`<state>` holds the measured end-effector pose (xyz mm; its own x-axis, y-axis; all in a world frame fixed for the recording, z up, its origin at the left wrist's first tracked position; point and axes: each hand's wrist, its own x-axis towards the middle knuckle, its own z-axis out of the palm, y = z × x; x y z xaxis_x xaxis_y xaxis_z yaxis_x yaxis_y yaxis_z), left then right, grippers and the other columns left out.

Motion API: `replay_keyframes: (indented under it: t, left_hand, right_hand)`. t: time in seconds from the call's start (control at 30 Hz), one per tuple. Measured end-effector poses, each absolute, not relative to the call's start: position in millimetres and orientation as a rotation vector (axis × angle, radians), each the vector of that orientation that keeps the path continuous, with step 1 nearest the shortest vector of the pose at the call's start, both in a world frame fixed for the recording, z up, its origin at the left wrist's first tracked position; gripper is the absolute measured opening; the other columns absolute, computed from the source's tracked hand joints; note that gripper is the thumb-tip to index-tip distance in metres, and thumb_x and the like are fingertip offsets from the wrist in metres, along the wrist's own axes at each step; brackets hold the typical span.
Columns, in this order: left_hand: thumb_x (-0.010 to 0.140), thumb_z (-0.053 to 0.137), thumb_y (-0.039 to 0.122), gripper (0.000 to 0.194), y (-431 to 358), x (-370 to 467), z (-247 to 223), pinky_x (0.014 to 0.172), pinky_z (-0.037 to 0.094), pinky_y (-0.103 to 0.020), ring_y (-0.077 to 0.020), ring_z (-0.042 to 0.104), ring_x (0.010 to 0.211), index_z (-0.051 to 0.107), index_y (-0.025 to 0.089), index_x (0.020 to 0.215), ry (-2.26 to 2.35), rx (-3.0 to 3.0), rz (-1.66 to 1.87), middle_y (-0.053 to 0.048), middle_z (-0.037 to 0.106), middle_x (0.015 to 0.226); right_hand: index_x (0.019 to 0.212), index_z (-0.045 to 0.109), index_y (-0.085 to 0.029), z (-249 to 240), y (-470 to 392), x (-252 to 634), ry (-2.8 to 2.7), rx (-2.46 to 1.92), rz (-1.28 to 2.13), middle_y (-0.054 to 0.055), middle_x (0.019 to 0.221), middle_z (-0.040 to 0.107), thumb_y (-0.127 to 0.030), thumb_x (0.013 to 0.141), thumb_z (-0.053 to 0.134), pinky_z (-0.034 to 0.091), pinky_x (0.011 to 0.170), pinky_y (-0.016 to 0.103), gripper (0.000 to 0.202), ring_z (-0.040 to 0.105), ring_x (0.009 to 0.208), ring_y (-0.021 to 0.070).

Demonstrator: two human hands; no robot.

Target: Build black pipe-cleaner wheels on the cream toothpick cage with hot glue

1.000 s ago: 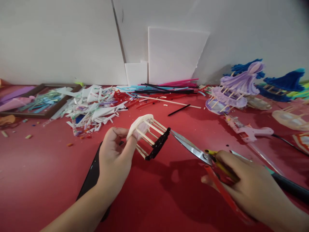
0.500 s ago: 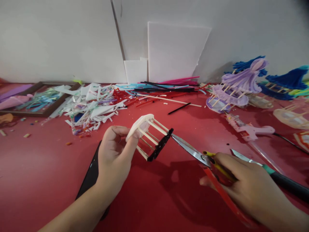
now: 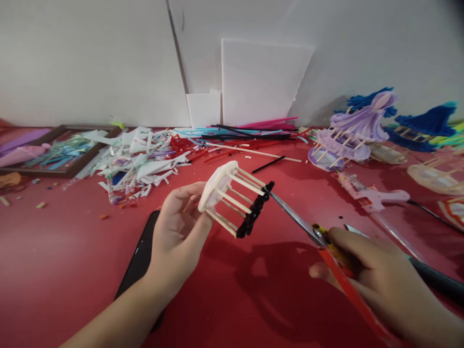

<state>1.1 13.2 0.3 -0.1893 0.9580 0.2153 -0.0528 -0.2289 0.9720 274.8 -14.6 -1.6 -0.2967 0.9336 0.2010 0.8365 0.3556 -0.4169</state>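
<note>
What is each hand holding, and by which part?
The left hand holds the small stick frame by its pale round end; the right hand holds the scissors by their handles.

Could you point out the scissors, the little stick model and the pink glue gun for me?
Scissors [image 3: 318,233], head view: on the pivot.
Little stick model [image 3: 235,201], head view: on one of its pale sticks.
Pink glue gun [image 3: 377,197], head view: on its body.

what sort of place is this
Probably a craft workspace: a pink plastic glue gun and a heap of white scraps lie on the red tabletop, and metal scissors with red and yellow handles are held above it.
</note>
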Motion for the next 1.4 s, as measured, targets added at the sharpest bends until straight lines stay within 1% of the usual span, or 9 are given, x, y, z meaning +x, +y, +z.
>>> replay_keyframes:
  t: [0.17, 0.4, 0.47, 0.53, 0.67, 0.83, 1.1, 1.3, 1.4]
  left_hand:
    - [0.079, 0.074, 0.032, 0.022, 13, -1, -2, 0.077, 0.055, -0.024, -0.0168, 0.063, 0.095, 0.065, 0.033, 0.099, 1.126, 1.138, 1.592, 0.002, 0.065, 0.107]
    - [0.070, 0.078, 0.028, 0.029, 13, -3, 9, 0.074, 0.055, -0.022, -0.0152, 0.065, 0.089, 0.070, 0.034, 0.097, 1.012, 0.939, 1.460, 0.004, 0.070, 0.096]
    - [0.066, 0.080, 0.036, 0.034, 14, -6, 8, 0.072, 0.056, -0.022, -0.0161, 0.066, 0.087, 0.072, 0.031, 0.099, 0.968, 0.891, 1.394, 0.003, 0.071, 0.099]
    - [0.072, 0.074, 0.048, 0.037, 15, -9, 2, 0.074, 0.056, -0.022, -0.0167, 0.068, 0.089, 0.072, 0.031, 0.105, 0.944, 0.904, 1.355, 0.002, 0.072, 0.106]
    - [0.089, 0.054, 0.055, 0.040, 14, -12, -11, 0.089, 0.055, -0.028, -0.0206, 0.066, 0.105, 0.065, 0.031, 0.119, 0.960, 1.079, 1.335, -0.002, 0.067, 0.123]
    - [0.087, 0.050, 0.064, 0.057, 13, -10, -11, 0.100, 0.050, -0.037, -0.0284, 0.054, 0.126, 0.055, 0.030, 0.132, 0.892, 1.228, 1.301, -0.006, 0.056, 0.138]
    - [0.082, 0.059, 0.061, 0.051, 19, -15, -14, 0.076, 0.058, -0.034, -0.0263, 0.069, 0.095, 0.061, 0.022, 0.116, 0.893, 1.136, 1.319, -0.009, 0.070, 0.112]
    - [0.082, 0.059, 0.055, 0.047, 25, -7, -9, 0.061, 0.055, -0.025, -0.0193, 0.068, 0.079, 0.060, 0.021, 0.115, 1.037, 0.843, 1.273, -0.006, 0.071, 0.101]
    - [0.083, 0.058, 0.054, 0.048, 27, -1, -2, 0.062, 0.055, -0.025, -0.0182, 0.066, 0.077, 0.061, 0.018, 0.114, 1.131, 0.772, 1.260, -0.006, 0.071, 0.098]
  right_hand:
    - [0.063, 0.046, -0.024, 0, -11, 273, -2.271, -1.346, 0.152, -0.007, 0.046, 0.042, -0.057, 0.087, 0.051, 0.034, 0.034, 0.019, 0.041, 0.042, 0.035, 0.0100]
    - [0.060, 0.042, -0.024, 4, -8, 273, -2.309, -1.352, 0.038, -0.008, 0.045, 0.042, -0.060, 0.087, 0.048, 0.035, 0.031, 0.019, 0.045, 0.042, 0.033, 0.0093]
    - [0.061, 0.045, -0.024, 4, -7, 275, -2.305, -1.364, 0.009, -0.007, 0.044, 0.045, -0.060, 0.088, 0.047, 0.036, 0.031, 0.019, 0.045, 0.044, 0.033, 0.0095]
    - [0.061, 0.046, -0.023, 4, -7, 277, -2.296, -1.371, -0.007, -0.008, 0.043, 0.045, -0.061, 0.089, 0.046, 0.036, 0.032, 0.019, 0.046, 0.044, 0.033, 0.0091]
    - [0.061, 0.049, -0.022, 5, -7, 278, -2.285, -1.367, -0.031, -0.008, 0.042, 0.042, -0.062, 0.089, 0.045, 0.035, 0.032, 0.018, 0.049, 0.041, 0.031, 0.0082]
    - [0.062, 0.050, -0.023, 7, -6, 278, -2.286, -1.351, -0.036, -0.007, 0.043, 0.046, -0.062, 0.088, 0.046, 0.036, 0.032, 0.018, 0.048, 0.044, 0.032, 0.0087]
    - [0.065, 0.050, -0.025, 4, -10, 285, -2.342, -1.318, 0.067, -0.006, 0.049, 0.062, -0.056, 0.091, 0.047, 0.040, 0.037, 0.019, 0.041, 0.055, 0.038, 0.0103]
    - [0.088, 0.051, -0.027, 0, -7, 286, -2.277, -1.372, 0.004, -0.006, 0.054, 0.066, -0.061, 0.091, 0.043, 0.041, 0.038, 0.024, 0.035, 0.060, 0.042, 0.0151]
    - [0.091, 0.051, -0.027, 1, -3, 282, -2.297, -1.314, -0.127, -0.002, 0.063, 0.069, -0.066, 0.087, 0.045, 0.045, 0.039, 0.024, 0.040, 0.067, 0.050, 0.0171]
